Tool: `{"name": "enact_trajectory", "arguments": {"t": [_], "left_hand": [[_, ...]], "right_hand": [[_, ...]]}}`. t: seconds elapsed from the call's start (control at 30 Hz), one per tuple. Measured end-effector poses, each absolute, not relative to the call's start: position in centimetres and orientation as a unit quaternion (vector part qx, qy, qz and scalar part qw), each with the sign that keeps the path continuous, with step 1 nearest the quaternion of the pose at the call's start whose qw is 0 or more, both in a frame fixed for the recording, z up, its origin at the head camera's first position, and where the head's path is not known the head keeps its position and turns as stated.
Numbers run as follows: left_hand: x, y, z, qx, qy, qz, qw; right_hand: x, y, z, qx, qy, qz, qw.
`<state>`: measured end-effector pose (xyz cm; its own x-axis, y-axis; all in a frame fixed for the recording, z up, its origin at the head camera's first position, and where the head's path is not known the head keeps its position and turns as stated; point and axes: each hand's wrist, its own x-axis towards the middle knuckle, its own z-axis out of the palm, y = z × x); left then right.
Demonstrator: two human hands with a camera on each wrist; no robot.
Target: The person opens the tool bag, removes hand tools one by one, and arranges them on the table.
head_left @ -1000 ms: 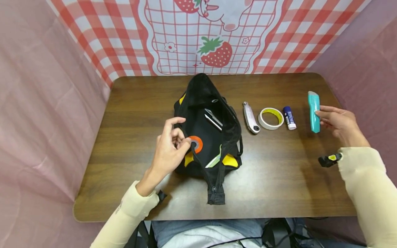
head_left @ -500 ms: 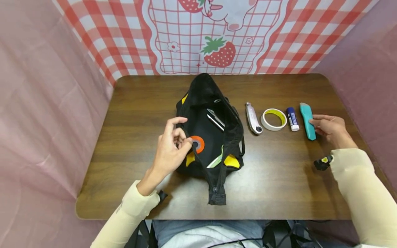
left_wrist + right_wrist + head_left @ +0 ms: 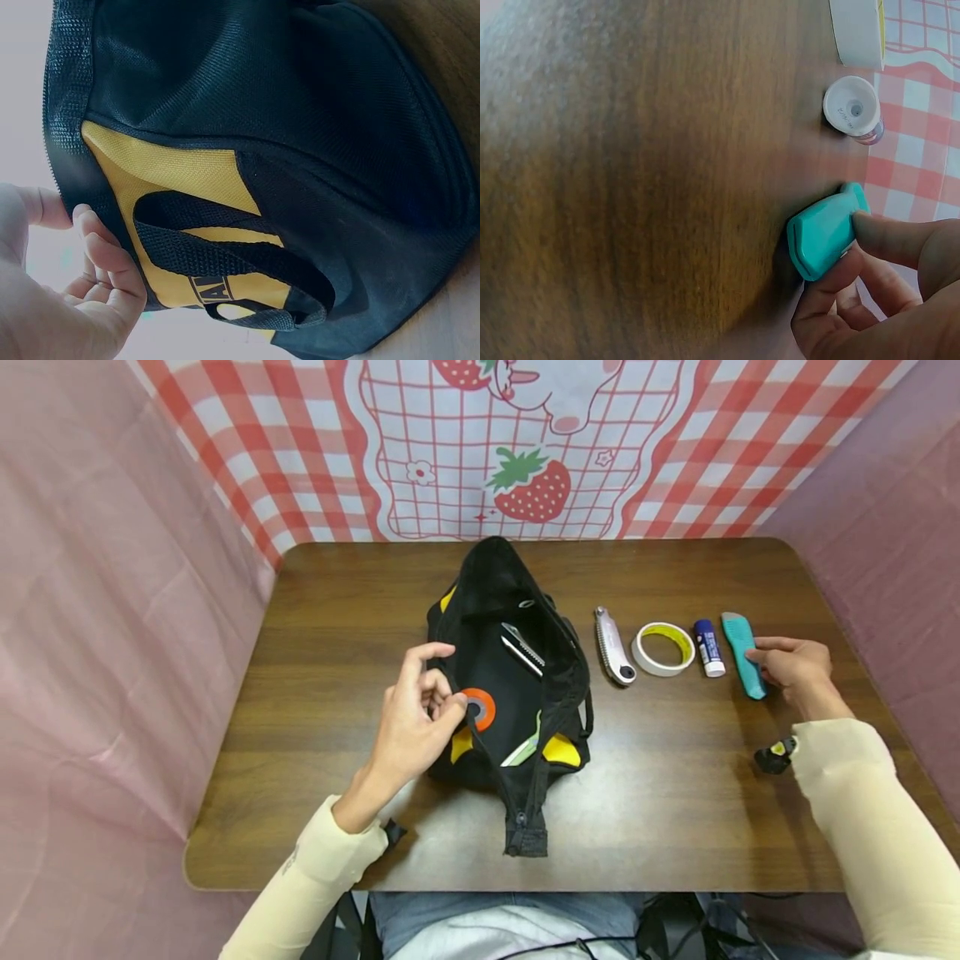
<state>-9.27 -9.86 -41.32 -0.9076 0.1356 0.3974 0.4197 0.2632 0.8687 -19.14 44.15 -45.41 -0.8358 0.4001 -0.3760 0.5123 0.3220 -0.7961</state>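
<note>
You've lined the teal tool point(image 3: 741, 650) up beside the glue stick point(image 3: 709, 648), right hand point(image 3: 799, 667) pinching it, left hand point(image 3: 411, 718) pinching the bag point(image 3: 360, 195)

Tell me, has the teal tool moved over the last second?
Yes. In the head view, the teal tool has shifted left, closer to the glue stick.

Left fingers point(image 3: 427, 652) on the black bag point(image 3: 562, 697), right fingers point(image 3: 774, 644) on the teal object point(image 3: 741, 652)
</note>
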Motion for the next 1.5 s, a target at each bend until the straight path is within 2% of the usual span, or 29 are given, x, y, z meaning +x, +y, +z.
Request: {"name": "enact_trajectory", "arguments": {"t": [0.4,0.67,0.93,1.03,1.27,1.5], "left_hand": [[-8.2,-9.2,-38.7,-0.170,-0.790,-0.577,0.119],[-9.2,-9.6,-41.0,-0.169,-0.791,-0.576,0.121],[-9.2,-9.7,-41.3,-0.176,-0.783,-0.583,0.124],[-9.2,-9.7,-41.4,-0.178,-0.784,-0.582,0.123],[-9.4,-9.8,-41.4,-0.185,-0.781,-0.583,0.127],[-9.2,-9.6,-41.0,-0.183,-0.781,-0.583,0.126]], "right_hand": [[-18.9,44.4,-45.5,0.289,0.842,-0.452,0.046],[-18.9,44.5,-45.9,0.276,0.855,-0.438,0.033],[-18.7,44.6,-45.7,0.279,0.847,-0.451,0.026],[-18.4,44.4,-45.1,0.290,0.830,-0.476,0.003],[-18.5,43.0,-42.9,0.293,0.789,-0.529,-0.106],[-18.7,41.6,-41.9,0.263,0.754,-0.588,-0.126]]}}
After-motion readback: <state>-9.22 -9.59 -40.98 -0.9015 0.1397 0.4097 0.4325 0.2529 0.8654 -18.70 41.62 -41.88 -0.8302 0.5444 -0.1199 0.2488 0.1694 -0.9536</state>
